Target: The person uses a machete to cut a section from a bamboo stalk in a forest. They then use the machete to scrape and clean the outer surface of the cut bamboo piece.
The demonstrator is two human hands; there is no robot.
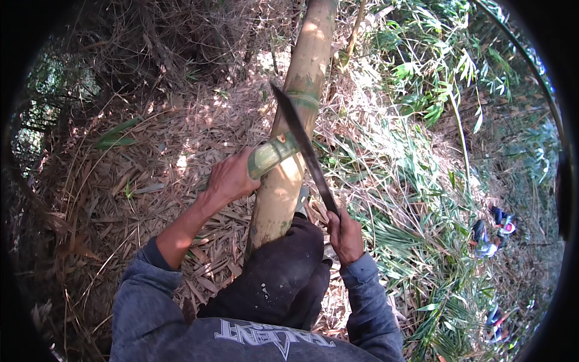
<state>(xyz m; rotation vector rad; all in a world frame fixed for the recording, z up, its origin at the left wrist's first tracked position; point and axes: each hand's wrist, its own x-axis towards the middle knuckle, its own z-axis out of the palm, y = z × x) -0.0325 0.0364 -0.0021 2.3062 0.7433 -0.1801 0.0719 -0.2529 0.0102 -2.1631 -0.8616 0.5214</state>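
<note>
My left hand (230,178) grips a short green bamboo piece (271,154) and presses it against a thick yellow-green bamboo pole (304,78) that runs from my knee up and away. My right hand (344,234) is closed on the handle of a long dark machete (303,145). Its blade rises up and to the left, crossing the end of the green piece and the pole. My knee, in dark trousers (283,271), rests against the pole's near end.
Dry bamboo leaves and twigs (151,175) cover the sloping ground on the left. Green bamboo foliage (434,96) fills the right. Further down the slope on the right are other people (494,232). Thin green stems (461,139) stand nearby.
</note>
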